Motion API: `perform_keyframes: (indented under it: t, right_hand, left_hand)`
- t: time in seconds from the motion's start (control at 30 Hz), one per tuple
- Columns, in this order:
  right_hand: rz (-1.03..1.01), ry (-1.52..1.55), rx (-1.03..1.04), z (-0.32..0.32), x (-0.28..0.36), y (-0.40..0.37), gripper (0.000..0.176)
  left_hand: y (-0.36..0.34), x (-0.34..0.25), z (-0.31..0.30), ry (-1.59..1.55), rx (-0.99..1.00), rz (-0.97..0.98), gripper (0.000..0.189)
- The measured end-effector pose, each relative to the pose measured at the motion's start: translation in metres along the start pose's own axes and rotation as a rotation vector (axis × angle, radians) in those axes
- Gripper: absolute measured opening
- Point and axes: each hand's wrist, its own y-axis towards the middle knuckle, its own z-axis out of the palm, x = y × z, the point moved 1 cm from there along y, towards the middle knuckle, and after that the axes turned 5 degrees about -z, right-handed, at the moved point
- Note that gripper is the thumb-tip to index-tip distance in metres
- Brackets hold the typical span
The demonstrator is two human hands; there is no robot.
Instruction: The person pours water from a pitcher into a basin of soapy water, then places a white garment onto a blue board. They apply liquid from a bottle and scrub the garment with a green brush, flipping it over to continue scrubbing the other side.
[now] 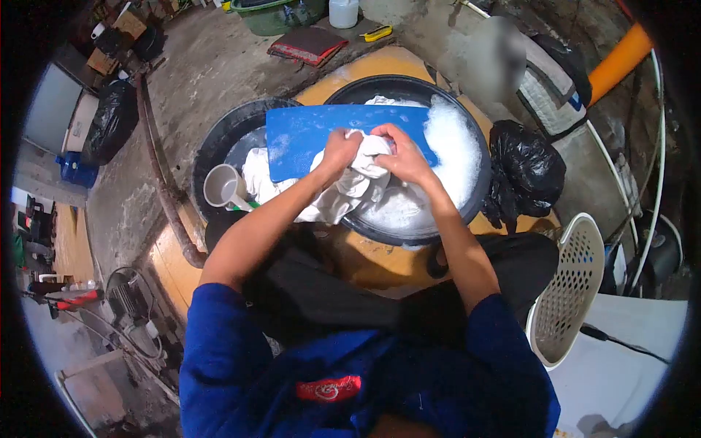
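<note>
Bunched white cloth [350, 191] is gripped between my two hands over a blue board [307, 131]. My left hand [340, 151] is closed on its left side. On the other side, my right hand [401, 155] has its fingers curled round a fold. The board lies across two black basins. White suds fill much of the right basin [482, 157], and more white fabric shows at its far side. In the left basin [212, 139] there is water, with white fabric by the board. A whitish dipper [223, 187] rests at this basin's near edge.
A black plastic bag [527, 164] sits right of the basins, with a cream perforated basket [566, 292] nearer me. Beyond the basins are a green tub [277, 16], a white container [343, 13] and a dark red mat [307, 45]. A long pipe [157, 153] runs along the left.
</note>
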Motion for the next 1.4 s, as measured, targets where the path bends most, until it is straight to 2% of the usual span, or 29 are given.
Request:
perform_keyframes:
  t: [0.03,0.13,0.2,0.27,0.33,0.37,0.43,0.47,0.53,0.57,0.6,0.63,0.7,0.73,0.8,0.83,0.87,0.9,0.93,1.0,1.03,1.07,1.13,1.17,1.23,1.3,1.33,1.37,1.4]
  right_hand:
    - [-0.013,-0.119,0.013,-0.008,0.027,0.001,0.044]
    - [0.283,-0.060,-0.086,-0.005,0.039,0.006,0.052]
    - [0.417,0.159,-0.130,-0.001,0.038,0.007,0.055]
    - [0.548,0.427,-0.194,0.002,0.038,0.006,0.053]
    - [0.413,0.575,-0.278,0.004,0.029,0.007,0.044]
    - [0.326,0.625,-0.291,0.003,0.024,0.009,0.042]
    - [0.216,0.729,-0.275,0.000,0.028,0.008,0.033]
    - [0.280,0.623,-0.189,0.001,0.017,0.008,0.033]
    - [0.400,0.414,-0.037,0.008,-0.023,-0.001,0.035]
    - [0.390,-0.254,0.133,0.011,-0.028,-0.009,0.040]
    - [0.522,-0.356,0.432,0.011,-0.015,-0.015,0.053]
    - [0.231,-0.448,0.354,0.034,-0.044,-0.039,0.062]
    - [0.214,-0.578,0.264,0.086,-0.093,-0.067,0.051]
    - [0.387,-0.599,0.334,0.095,-0.094,-0.067,0.045]
    - [0.383,-0.339,0.120,0.079,-0.093,-0.057,0.038]
    - [0.386,-0.196,0.020,0.070,-0.081,-0.054,0.036]
    - [0.373,-0.256,0.076,0.047,-0.051,-0.038,0.033]
    - [0.364,-0.223,0.146,0.030,-0.052,-0.022,0.036]
    - [0.299,-0.288,0.014,0.015,-0.044,-0.012,0.036]
    - [0.134,-0.306,-0.058,-0.016,-0.018,0.019,0.033]
    - [-0.046,-0.216,0.057,-0.034,-0.002,0.042,0.030]
    - [-0.068,-0.250,0.096,-0.049,0.031,0.056,0.027]
    - [-0.056,-0.335,0.078,-0.064,0.084,0.079,0.027]
    - [-0.207,-0.377,0.080,-0.071,0.086,0.100,0.030]
    - [-0.311,-0.399,-0.061,-0.084,0.125,0.129,0.029]
    - [-0.189,-0.074,-0.037,-0.093,0.154,0.164,0.024]
    - [-0.195,-0.050,-0.021,-0.097,0.180,0.173,0.020]
    - [-0.336,-0.143,-0.166,-0.096,0.193,0.185,0.019]
    - [-0.479,-0.234,-0.317,-0.095,0.202,0.198,0.019]
  left_hand:
    - [0.002,-0.002,-0.001,0.055,-0.099,0.059,0.036]
    - [0.000,-0.022,-0.013,0.103,-0.540,0.518,0.034]
    - [-0.011,-0.048,-0.023,0.041,-0.574,0.656,0.031]
    - [-0.010,-0.056,-0.030,-0.050,-0.433,0.599,0.030]
    - [-0.007,-0.053,-0.032,-0.107,-0.272,0.464,0.029]
    - [-0.006,-0.049,-0.031,-0.154,-0.092,0.271,0.029]
    - [-0.012,-0.052,-0.039,-0.372,-0.010,0.207,0.030]
    - [-0.012,-0.058,-0.045,-0.479,0.032,0.183,0.030]
    - [-0.003,-0.075,-0.063,-0.503,-0.178,0.248,0.023]
    - [-0.003,-0.086,-0.071,-0.522,-0.276,0.317,0.024]
    - [-0.010,-0.102,-0.078,-0.542,-0.377,0.386,0.025]
    - [-0.024,-0.120,-0.084,-0.578,-0.330,0.393,0.025]
    - [-0.036,-0.143,-0.094,-0.670,-0.283,0.430,0.023]
    - [-0.040,-0.155,-0.108,-0.445,-0.327,0.480,0.025]
    - [-0.057,-0.179,-0.123,-0.290,-0.463,0.465,0.030]
    - [-0.050,-0.183,-0.147,-0.272,-0.503,0.590,0.027]
    - [-0.039,-0.191,-0.178,-0.261,-0.535,0.728,0.025]
    - [-0.051,-0.199,-0.197,-0.207,-0.559,0.741,0.024]
    - [-0.064,-0.210,-0.216,-0.154,-0.582,0.754,0.024]
    - [-0.060,-0.221,-0.268,-0.101,-0.638,0.837,0.026]
    - [-0.063,-0.229,-0.285,-0.075,-0.735,0.834,0.026]
    - [-0.068,-0.237,-0.302,-0.048,-0.831,0.830,0.027]
    - [-0.075,-0.251,-0.337,0.100,-0.934,0.842,0.030]
    - [-0.058,-0.255,-0.372,0.054,-0.925,0.891,0.036]
    - [-0.071,-0.266,-0.386,0.170,-1.126,0.876,0.048]
    - [-0.075,-0.265,-0.395,0.190,-1.187,0.860,0.051]
    - [-0.077,-0.259,-0.390,0.162,-1.191,0.848,0.052]
    - [-0.075,-0.252,-0.389,0.132,-1.195,0.839,0.052]
    - [-0.038,-0.237,-0.428,0.139,-1.134,0.802,0.052]
